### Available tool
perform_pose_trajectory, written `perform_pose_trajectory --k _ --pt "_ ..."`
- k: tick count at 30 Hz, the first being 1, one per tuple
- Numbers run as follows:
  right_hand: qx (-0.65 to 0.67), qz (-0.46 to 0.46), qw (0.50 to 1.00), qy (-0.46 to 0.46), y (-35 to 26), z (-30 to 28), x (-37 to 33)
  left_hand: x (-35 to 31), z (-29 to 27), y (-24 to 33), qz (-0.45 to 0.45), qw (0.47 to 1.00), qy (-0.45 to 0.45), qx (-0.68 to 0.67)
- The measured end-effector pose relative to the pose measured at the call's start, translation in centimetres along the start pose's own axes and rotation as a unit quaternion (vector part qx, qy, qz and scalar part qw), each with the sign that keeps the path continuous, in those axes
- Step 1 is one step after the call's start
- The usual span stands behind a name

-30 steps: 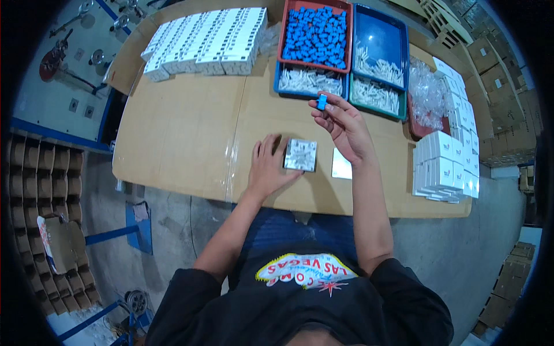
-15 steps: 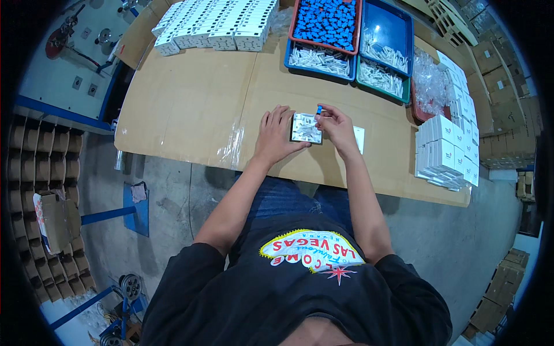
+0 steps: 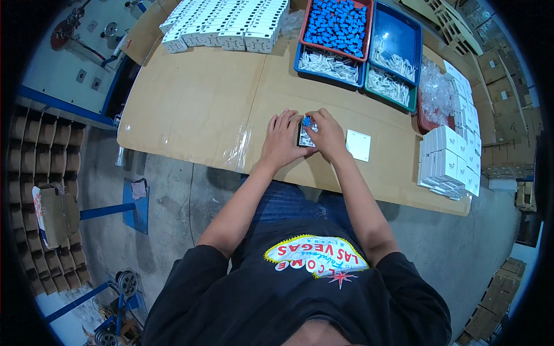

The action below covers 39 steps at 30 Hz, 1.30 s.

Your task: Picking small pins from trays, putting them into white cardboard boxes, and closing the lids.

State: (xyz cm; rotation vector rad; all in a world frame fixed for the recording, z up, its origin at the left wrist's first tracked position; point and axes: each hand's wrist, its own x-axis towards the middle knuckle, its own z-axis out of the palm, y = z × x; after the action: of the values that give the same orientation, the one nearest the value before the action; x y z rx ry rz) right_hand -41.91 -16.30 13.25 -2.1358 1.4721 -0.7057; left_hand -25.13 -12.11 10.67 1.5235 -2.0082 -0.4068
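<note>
Blue and small, a plastic piece (image 3: 306, 121) sat on top of the little white box (image 3: 304, 136) that lay between our hands near the front edge of the tabletop (image 3: 196, 109). That tan tabletop also carried rows of white boxes (image 3: 231, 26) and trays of blue and white parts (image 3: 358, 43), above a grey concrete floor. Our left hand (image 3: 281, 140) lay flat, fingers spread against the box; our right hand (image 3: 326, 134) curled over it, fingertips pinching the blue piece.

Box (image 3: 304, 137) on table (image 3: 196, 109) between hands; card (image 3: 358, 145) just right; trays (image 3: 358, 46) behind; stacked boxes (image 3: 447, 161) far right.
</note>
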Motion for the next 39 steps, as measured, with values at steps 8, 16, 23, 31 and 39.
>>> perform_pose_trajectory --k 8,16,23,31,39 --pt "-0.041 0.01 0.999 -0.019 -0.5 -0.5 0.2 -0.1 0.0 -0.1 0.007 1.0 0.007 -0.003" --pt "-0.093 -0.024 0.994 -0.049 -0.5 -0.6 0.3 -0.2 0.1 -0.3 0.003 1.0 0.0 0.006" --pt "-0.061 -0.022 0.998 0.007 -1.3 -0.7 -2.7 -0.1 0.4 -0.4 0.008 1.0 0.003 0.008" --pt "-0.117 -0.059 0.991 0.018 0.8 -1.0 -3.2 0.0 0.3 -0.3 0.014 1.0 0.004 0.006" --pt "-0.143 0.346 0.925 0.068 6.6 -7.6 -9.8 0.2 0.2 0.0 0.029 0.998 0.03 -0.038"
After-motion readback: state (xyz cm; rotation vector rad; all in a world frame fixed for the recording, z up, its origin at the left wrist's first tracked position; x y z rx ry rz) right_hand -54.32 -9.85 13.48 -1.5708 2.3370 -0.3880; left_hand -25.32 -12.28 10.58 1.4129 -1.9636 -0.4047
